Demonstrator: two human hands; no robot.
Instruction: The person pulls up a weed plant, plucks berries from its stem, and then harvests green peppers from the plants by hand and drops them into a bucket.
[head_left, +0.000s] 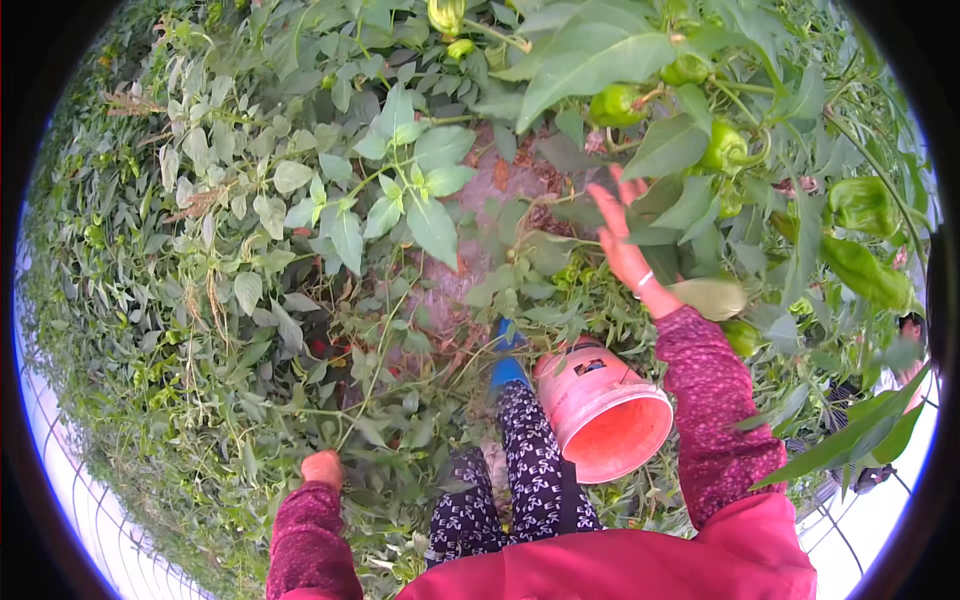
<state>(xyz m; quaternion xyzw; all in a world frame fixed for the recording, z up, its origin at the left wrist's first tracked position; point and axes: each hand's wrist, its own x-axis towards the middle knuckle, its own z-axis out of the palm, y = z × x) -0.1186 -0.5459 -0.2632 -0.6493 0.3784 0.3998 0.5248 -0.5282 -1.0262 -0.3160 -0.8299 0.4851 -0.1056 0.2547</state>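
Note:
My right hand (624, 244), with a pale band at the wrist, reaches in among the leaves of a pepper plant. Its fingers are spread and hold nothing. Close to it hang green peppers (616, 105), (724, 146), and larger green peppers (862, 206), (866, 274) are farther right. My left hand (322, 470) is low on the left at the edge of the foliage, its fingers curled and partly hidden. A thin green stem (352, 424) runs up from beside it; whether the hand grips it I cannot tell. A pink plastic bucket (600, 409) leans beside my leg, its mouth towards me.
Dense pepper plants and weeds (180, 300) spread on the left. A narrow strip of ground (465, 247) with dry leaves runs between the rows. My blue boot (510, 367) stands among tangled stems. At the far right another person (904, 367) is partly hidden by leaves.

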